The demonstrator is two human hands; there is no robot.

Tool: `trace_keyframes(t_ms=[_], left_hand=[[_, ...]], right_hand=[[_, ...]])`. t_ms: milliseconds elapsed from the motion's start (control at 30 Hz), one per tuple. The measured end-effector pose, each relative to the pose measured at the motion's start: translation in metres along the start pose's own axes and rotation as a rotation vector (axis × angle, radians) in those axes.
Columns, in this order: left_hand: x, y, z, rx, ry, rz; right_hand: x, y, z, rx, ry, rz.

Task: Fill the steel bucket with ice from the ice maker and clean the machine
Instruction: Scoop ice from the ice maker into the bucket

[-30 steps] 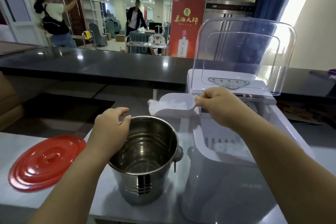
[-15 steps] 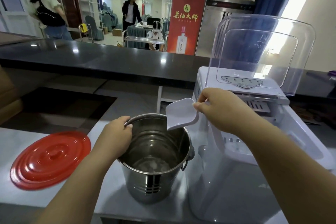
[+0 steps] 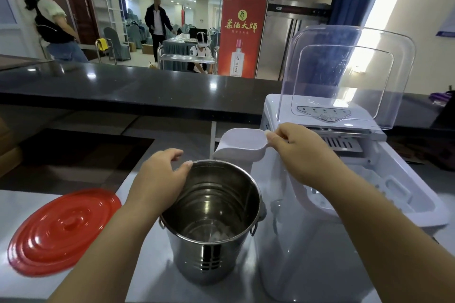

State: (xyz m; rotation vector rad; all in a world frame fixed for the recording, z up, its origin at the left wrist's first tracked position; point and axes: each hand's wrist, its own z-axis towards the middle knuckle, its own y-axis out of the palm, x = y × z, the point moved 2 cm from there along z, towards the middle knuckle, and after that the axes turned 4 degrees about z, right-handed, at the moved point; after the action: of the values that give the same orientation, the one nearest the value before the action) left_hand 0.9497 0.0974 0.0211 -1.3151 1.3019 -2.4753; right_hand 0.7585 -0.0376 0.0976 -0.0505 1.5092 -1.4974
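Over bucket (image 3: 209, 224): right hand (image 3: 302, 152) pinches scoop (image 3: 242, 146), handle hidden; left hand (image 3: 160, 179) grips rim

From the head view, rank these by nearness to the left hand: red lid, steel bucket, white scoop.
1. Steel bucket: left hand grips its near-left rim.
2. White scoop: behind the bucket, to the right.
3. Red lid: far left on the counter.

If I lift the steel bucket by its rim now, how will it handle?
The shiny round steel bucket looks rigid and probably light, since only a little ice shows at its bottom. Its polished wall may be slippery. It is tall with a narrower base, so a sideways push could tip it; the left hand holds its rim.
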Motion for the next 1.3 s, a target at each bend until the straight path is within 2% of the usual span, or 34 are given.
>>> trace_keyframes(t_ms=[333,567,733,900,1000,1200,1300], left_hand=[[0.063,0.001,0.007,0.043,0.208,-0.145],[0.118,0.030,-0.003,-0.097,0.280,-0.226],[0.148,0.059,-0.006,-0.196,0.270,-0.226],[0.169,0.081,-0.006,-0.171,0.266,-0.233],[0.171,0.092,-0.005,-0.139,0.256,-0.206],[0.170,0.096,-0.003,-0.145,0.246,-0.212],[0.170,0.096,-0.004,-0.157,0.244,-0.210]], right_hand=[[0.027,-0.033,-0.014,0.242,0.050,0.118],[0.065,-0.070,-0.027,0.342,0.087,0.124],[0.091,-0.094,-0.035,0.381,0.072,0.053],[0.107,-0.112,-0.035,0.340,-0.021,-0.265],[0.112,-0.115,-0.032,0.279,-0.096,-0.372],[0.116,-0.114,-0.020,0.044,-0.253,-0.588],[0.110,-0.114,-0.015,-0.035,-0.253,-0.592]])
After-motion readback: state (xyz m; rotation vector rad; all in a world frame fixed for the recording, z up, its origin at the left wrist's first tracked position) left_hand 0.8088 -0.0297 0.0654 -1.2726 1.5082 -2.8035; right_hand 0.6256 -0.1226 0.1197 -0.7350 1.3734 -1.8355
